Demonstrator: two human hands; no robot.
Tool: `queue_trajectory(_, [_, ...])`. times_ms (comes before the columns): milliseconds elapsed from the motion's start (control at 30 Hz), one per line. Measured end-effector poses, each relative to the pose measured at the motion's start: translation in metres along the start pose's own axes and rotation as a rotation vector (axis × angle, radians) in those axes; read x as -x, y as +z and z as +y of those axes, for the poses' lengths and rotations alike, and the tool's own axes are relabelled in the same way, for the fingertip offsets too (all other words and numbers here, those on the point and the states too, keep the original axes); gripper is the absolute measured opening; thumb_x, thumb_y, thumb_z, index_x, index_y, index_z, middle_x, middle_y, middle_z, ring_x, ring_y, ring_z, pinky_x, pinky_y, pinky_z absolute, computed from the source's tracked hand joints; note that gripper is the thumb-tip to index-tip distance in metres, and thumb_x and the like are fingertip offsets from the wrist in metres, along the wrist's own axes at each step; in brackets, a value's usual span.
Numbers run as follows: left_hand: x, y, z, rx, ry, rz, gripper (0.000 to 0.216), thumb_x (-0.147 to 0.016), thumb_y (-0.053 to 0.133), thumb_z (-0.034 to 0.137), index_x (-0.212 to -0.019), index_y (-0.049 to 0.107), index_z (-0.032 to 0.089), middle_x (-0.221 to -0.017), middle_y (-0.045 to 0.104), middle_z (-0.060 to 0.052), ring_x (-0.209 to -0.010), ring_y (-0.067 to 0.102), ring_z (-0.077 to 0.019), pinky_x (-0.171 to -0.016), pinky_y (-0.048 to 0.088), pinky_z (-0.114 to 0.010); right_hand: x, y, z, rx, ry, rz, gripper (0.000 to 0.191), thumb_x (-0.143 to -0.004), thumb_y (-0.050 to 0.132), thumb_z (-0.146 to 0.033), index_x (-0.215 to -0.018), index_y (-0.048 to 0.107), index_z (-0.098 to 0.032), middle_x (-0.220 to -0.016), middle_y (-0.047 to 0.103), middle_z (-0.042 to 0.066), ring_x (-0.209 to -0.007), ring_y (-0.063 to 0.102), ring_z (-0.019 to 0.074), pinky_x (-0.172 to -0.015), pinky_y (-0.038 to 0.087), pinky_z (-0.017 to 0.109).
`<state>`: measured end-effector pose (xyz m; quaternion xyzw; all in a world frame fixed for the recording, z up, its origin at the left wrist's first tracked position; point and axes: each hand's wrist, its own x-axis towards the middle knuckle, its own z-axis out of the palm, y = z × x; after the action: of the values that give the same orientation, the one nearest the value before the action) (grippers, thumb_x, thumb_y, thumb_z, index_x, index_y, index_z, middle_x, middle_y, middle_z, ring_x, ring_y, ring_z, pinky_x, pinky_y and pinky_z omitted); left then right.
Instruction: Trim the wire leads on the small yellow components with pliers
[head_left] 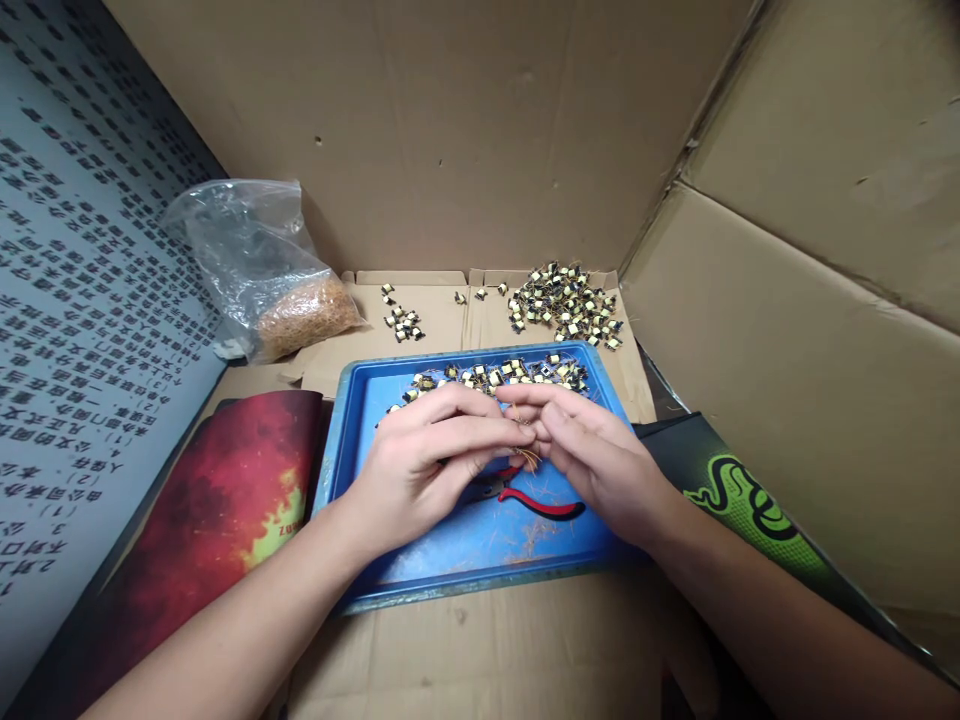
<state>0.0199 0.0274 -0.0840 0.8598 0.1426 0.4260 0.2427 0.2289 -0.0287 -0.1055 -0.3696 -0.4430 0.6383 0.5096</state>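
Over the blue tray, my two hands meet with their fingertips close together. My left hand is closed in a pinch at fine copper wires, whose ends stick out below the fingertips. My right hand curls its thumb and fingers around the same wires from the other side. Whatever the wires are attached to is hidden by the fingers. Beneath the hands lie red-and-black handled pliers, partly covered. Small black coils with yellow wrapping are spread along the tray's far side.
Behind the tray, a heap of similar coils sits on cardboard, with a smaller group to its left. A clear plastic bag of copper-coloured bits stands back left. Cardboard walls enclose the back and right. Wire scraps litter the tray floor.
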Motion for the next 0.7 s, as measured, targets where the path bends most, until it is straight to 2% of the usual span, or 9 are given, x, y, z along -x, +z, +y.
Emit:
queue_trajectory(167, [0.000,0.000,-0.001,0.018,0.012,-0.003,0.029,-0.094,0.068,-0.001,-0.114,0.077,0.018,-0.111,0.076,-0.007,-0.106,0.073,-0.0149,-0.096,0.058,-0.026,0.001,0.001,-0.004,-0.035,-0.103,0.033,0.030,-0.094,0.079,-0.035,-0.123,0.076,-0.027,-0.102,0.072,0.002,-0.087,0.066,0.0119,-0.080,0.056,0.024])
queue_trajectory(333, [-0.004,0.000,0.002,0.101,-0.090,0.008,0.025,-0.092,0.068,0.003,-0.110,0.079,0.016,-0.108,0.078,-0.008,-0.104,0.073,-0.0155,-0.097,0.058,-0.026,0.001,0.000,-0.003,0.039,-0.169,0.080,0.021,-0.093,0.079,-0.027,-0.114,0.080,-0.024,-0.098,0.076,0.002,-0.085,0.069,0.0107,-0.081,0.059,0.023])
queue_trajectory(433, [-0.004,0.002,0.004,0.208,-0.189,0.027,0.018,-0.093,0.072,0.008,-0.107,0.080,0.017,-0.105,0.079,-0.006,-0.100,0.074,-0.0141,-0.094,0.058,-0.024,0.001,0.001,-0.005,0.028,-0.155,0.088,0.019,-0.091,0.082,-0.027,-0.109,0.081,-0.022,-0.090,0.077,0.002,-0.079,0.069,0.0107,-0.077,0.060,0.024])
queue_trajectory(533, [-0.003,0.006,0.004,0.392,-0.347,0.042,0.014,-0.095,0.074,0.011,-0.106,0.079,0.019,-0.105,0.079,-0.005,-0.096,0.074,-0.0127,-0.089,0.059,-0.022,-0.001,0.000,-0.005,-0.015,-0.091,0.068,0.020,-0.087,0.085,-0.029,-0.106,0.082,-0.021,-0.086,0.077,0.002,-0.077,0.070,0.0106,-0.074,0.061,0.023])
queue_trajectory(700, [-0.003,0.010,0.005,0.745,-0.580,0.081,0.036,-0.093,0.078,0.017,-0.125,0.063,0.021,-0.100,0.075,-0.005,-0.085,0.073,-0.0130,-0.075,0.059,-0.022,-0.004,-0.005,-0.005,-0.085,0.048,0.078,0.023,-0.078,0.094,-0.030,-0.093,0.082,-0.019,-0.081,0.079,0.002,-0.074,0.075,0.0136,-0.075,0.063,0.027])
